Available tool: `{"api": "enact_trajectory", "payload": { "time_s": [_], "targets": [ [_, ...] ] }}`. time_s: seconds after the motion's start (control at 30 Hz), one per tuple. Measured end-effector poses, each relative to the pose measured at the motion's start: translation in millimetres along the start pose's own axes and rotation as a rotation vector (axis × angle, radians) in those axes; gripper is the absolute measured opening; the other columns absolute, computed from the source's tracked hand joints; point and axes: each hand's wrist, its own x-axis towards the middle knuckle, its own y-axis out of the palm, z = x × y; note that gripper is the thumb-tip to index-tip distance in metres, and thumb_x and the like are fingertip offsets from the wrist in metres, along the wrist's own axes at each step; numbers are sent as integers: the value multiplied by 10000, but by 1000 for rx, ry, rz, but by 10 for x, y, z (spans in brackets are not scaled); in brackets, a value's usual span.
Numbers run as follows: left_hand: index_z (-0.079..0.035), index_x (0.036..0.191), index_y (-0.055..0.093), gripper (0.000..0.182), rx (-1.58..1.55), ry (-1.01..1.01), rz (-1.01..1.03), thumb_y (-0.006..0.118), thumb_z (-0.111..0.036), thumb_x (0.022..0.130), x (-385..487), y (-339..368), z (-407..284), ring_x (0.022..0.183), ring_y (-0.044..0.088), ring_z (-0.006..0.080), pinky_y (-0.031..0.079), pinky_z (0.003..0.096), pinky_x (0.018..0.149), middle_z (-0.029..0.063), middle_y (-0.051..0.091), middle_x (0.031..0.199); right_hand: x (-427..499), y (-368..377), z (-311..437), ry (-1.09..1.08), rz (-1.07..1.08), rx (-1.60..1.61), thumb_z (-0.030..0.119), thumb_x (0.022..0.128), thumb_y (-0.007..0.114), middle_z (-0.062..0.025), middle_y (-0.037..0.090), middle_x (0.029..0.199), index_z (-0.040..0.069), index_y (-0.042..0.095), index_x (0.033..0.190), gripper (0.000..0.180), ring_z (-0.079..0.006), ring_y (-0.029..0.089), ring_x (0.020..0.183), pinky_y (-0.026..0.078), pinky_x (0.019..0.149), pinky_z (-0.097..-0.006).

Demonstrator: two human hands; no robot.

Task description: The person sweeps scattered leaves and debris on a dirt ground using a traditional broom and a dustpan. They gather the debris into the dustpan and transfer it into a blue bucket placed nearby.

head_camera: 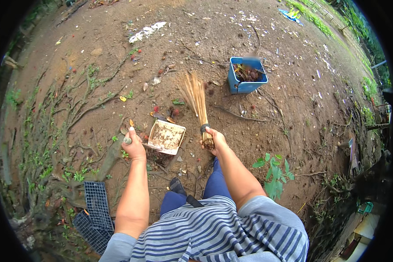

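Note:
My left hand [134,146] is closed around the handle of a dustpan [166,137], whose pale, dirt-stained pan lies just to the right of the hand. In my right hand [213,140] is a stick broom [196,98], a bundle of thin stiff strands bound with a dark band. Its bristles fan out away from me over the soil, slightly blurred. Beyond the dustpan lie dry leaves [171,120] and reddish spiky fruit husks [176,112]. A blue square bucket [248,87] holding dead leaves and husks stands ahead to the right of the broom.
Exposed tree roots [95,108] run over the ground at left. Black plastic seedling trays [98,206] lie at lower left. A leafy sapling [275,177] grows near my right arm. White litter [147,32] and a blue sheet [290,16] lie farther off.

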Motion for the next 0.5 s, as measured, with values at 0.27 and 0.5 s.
{"api": "enact_trajectory", "payload": {
  "time_s": [0.27, 0.5],
  "targets": [
    [-82, 545, 380, 389, -6, -23, -71, 530, -219, 877, -152, 696, -89, 399, 295, 44, 225, 229, 380, -47, 339, 462, 795, -118, 914, 157, -174, 95, 272, 855, 469, -140, 526, 717, 59, 432, 878, 218, -276, 552, 620, 491, 490, -398],
    [-82, 530, 363, 391, -34, -5, -267, 532, -179, 869, -379, 853, -336, 373, 281, 53, 217, 238, 356, -38, 319, 448, 386, -247, 1429, 227, 110, -379, 278, 837, 517, -130, 580, 712, 43, 462, 971, 276, -241, 582, 562, 491, 465, -374]
  ]
}}
